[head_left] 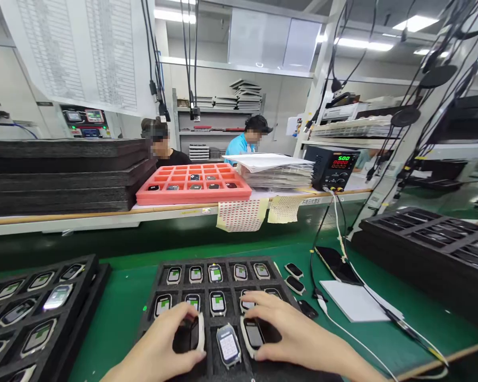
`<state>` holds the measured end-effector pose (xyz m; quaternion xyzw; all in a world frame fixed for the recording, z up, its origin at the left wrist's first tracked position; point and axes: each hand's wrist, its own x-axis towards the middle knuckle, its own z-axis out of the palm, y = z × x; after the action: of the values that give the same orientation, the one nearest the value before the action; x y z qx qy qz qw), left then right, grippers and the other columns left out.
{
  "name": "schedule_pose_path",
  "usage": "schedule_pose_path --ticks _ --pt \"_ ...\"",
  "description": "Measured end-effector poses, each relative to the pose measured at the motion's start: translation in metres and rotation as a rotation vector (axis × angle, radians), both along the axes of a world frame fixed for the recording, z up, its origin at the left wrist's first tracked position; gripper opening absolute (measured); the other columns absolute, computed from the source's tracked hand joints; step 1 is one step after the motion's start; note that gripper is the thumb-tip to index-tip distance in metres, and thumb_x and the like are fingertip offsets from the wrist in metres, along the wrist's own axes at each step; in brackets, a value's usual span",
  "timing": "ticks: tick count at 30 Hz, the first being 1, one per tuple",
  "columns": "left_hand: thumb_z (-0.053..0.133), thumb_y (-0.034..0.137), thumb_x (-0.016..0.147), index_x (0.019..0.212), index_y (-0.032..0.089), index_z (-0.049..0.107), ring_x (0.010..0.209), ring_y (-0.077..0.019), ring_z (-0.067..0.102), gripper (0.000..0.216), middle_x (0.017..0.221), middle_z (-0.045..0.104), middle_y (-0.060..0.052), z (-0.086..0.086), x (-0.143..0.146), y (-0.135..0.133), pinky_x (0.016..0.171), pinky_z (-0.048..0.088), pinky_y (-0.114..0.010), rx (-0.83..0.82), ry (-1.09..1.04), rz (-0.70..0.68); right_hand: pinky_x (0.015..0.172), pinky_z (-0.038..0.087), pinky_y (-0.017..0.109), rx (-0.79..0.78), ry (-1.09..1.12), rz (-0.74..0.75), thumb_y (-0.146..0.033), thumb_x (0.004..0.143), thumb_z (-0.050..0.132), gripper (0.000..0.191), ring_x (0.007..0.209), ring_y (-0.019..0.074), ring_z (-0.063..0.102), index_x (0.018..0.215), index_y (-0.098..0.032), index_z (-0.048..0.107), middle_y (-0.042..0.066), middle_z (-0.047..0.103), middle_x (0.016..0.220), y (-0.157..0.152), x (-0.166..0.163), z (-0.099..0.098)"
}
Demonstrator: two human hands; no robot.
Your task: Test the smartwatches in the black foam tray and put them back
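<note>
A black foam tray (209, 265) in front of me holds rows of smartwatch bodies without straps, several with lit green-and-white screens. My left hand (167, 339) grips a smartwatch (201, 333) by its edges, tilted on its side over a front-row slot. My right hand (281, 329) has thumb and fingers around another smartwatch (254, 335), whose dark screen faces up. Between the two hands lies a watch with a lit pale screen (228, 345), slightly tilted in its slot. The fingers partly cover a watch (247, 301) in the row behind.
Another black foam tray of watches (37, 313) stands left. Loose dark watches (295, 285), a phone (338, 264), a white pad (356, 300) and cables lie right, near stacked black trays (430, 239). A red tray (191, 199) and power supply (332, 167) sit on the shelf. Two people work beyond.
</note>
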<state>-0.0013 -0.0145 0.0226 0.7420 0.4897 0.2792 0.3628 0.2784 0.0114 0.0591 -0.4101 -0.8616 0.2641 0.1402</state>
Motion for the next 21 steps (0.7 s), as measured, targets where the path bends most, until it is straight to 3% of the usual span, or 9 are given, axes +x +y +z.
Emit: schedule_pose_path --ticks 4,8,11,14,17,21 --pt "0.069 0.018 0.072 0.104 0.018 0.058 0.099 -0.0255 0.059 0.034 0.105 0.064 -0.009 0.026 0.002 0.007 0.088 0.046 -0.036 -0.177 -0.556 -0.047 0.088 0.052 0.045 -0.313 0.562 -0.077 -0.028 0.074 0.074 0.048 0.096 0.0277 0.067 0.12 -0.021 0.06 0.01 0.063 0.117 0.01 -0.009 0.009" --pt "0.076 0.016 0.066 0.102 0.018 0.061 0.098 -0.0234 0.057 0.039 0.103 0.063 -0.009 0.053 0.013 0.013 0.084 0.045 -0.031 -0.149 -0.837 -0.039 0.058 0.056 0.028 -0.495 0.973 -0.088 -0.024 0.076 0.073 0.046 0.077 0.0194 0.069 0.119 -0.019 0.059 0.011 0.061 0.114 0.013 -0.036 0.025" --pt "0.077 0.013 0.063 0.097 0.018 0.061 0.092 -0.0196 0.056 0.039 0.099 0.063 -0.007 0.058 0.02 0.014 0.078 0.044 -0.025 -0.165 -0.961 -0.016 0.047 0.05 0.018 -0.516 1.069 -0.115 -0.018 0.07 0.078 0.042 0.069 0.012 0.063 0.108 -0.019 0.061 0.006 0.061 0.106 0.011 -0.055 0.026" --pt "0.072 0.01 0.064 0.096 0.019 0.058 0.081 -0.0152 0.055 0.036 0.097 0.064 -0.006 0.053 0.024 0.015 0.07 0.043 -0.023 -0.301 -1.069 -0.044 0.042 0.045 0.013 -0.546 1.055 -0.16 -0.015 0.071 0.077 0.043 0.062 0.0082 0.059 0.107 -0.021 0.055 0.001 0.062 0.089 0.009 -0.066 0.013" --pt "0.064 0.003 0.065 0.098 0.018 0.057 0.074 -0.0124 0.054 0.037 0.092 0.064 -0.005 0.046 0.026 0.017 0.069 0.042 -0.022 -0.414 -1.119 -0.044 0.039 0.046 0.014 -0.58 1.002 -0.2 -0.017 0.073 0.074 0.048 0.057 0.01 0.06 0.113 -0.021 0.048 -0.001 0.06 0.079 0.008 -0.068 -0.004" --pt "0.061 -0.002 0.062 0.105 0.017 0.055 0.078 -0.0135 0.057 0.047 0.09 0.064 -0.005 0.038 0.029 0.021 0.067 0.043 -0.021 -0.443 -1.073 0.073 0.041 0.051 0.018 -0.55 1.018 -0.192 -0.018 0.073 0.073 0.053 0.065 0.0146 0.064 0.119 -0.021 0.046 0.002 0.061 0.087 0.009 -0.063 -0.012"
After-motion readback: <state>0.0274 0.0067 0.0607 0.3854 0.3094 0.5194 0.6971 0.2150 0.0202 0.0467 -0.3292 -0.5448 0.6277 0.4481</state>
